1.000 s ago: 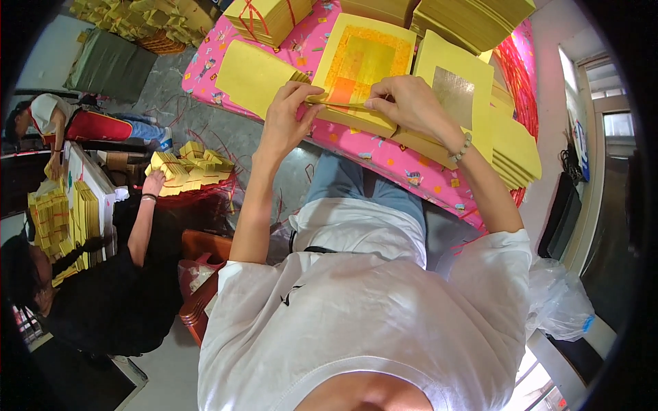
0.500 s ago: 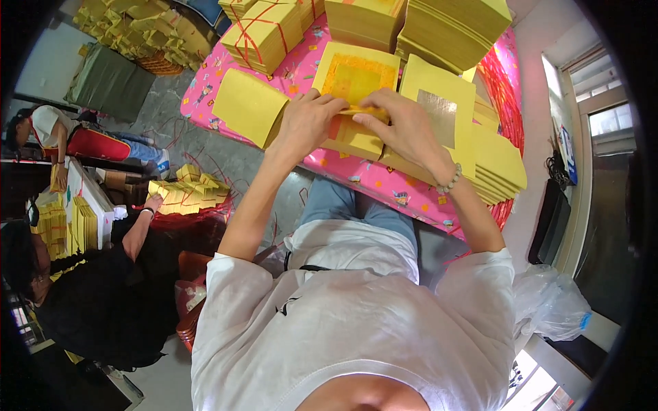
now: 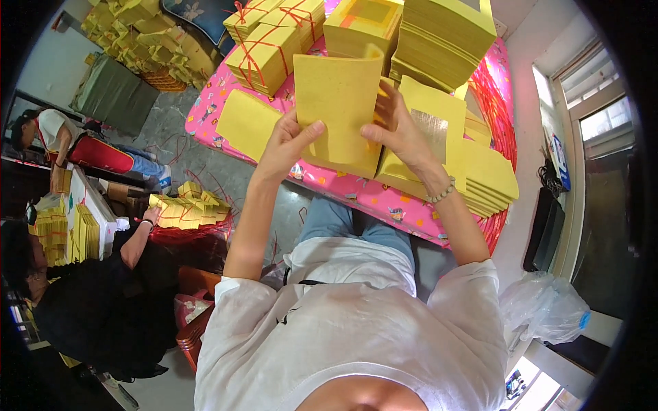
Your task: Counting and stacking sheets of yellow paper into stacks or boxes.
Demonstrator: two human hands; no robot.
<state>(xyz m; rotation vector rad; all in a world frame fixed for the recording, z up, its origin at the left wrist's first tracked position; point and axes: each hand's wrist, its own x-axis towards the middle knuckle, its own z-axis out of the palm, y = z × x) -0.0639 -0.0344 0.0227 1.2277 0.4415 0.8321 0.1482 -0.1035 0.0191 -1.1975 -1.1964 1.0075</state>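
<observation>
A folded yellow paper sheet [image 3: 336,92] stands tilted up between my hands above the pink table, its plain face toward me. My left hand [image 3: 290,140] grips its lower left side, the thumb on the near face and the fingers mostly hidden. At the opposite edge my right hand [image 3: 397,130] pinches the paper, thumb in front and fingers behind. Just right of it lies a stack of yellow paper with a silvery square [image 3: 430,130] on top. Another yellow sheet [image 3: 248,123] rests flat to the left. What lies behind the held paper is hidden.
Tall yellow paper stacks [image 3: 442,41] and bundles tied with red string [image 3: 264,58] stand along the far side of the pink patterned table [image 3: 343,183]. Red strands [image 3: 495,85] hang at the right. Two people work at the left, near a white table [image 3: 92,205] and yellow bundles [image 3: 192,205].
The paper my hands were folding low over the stack now stands raised as a folded sheet. It covers the orange-and-gold printed face. My hands have moved from close together to its two sides.
</observation>
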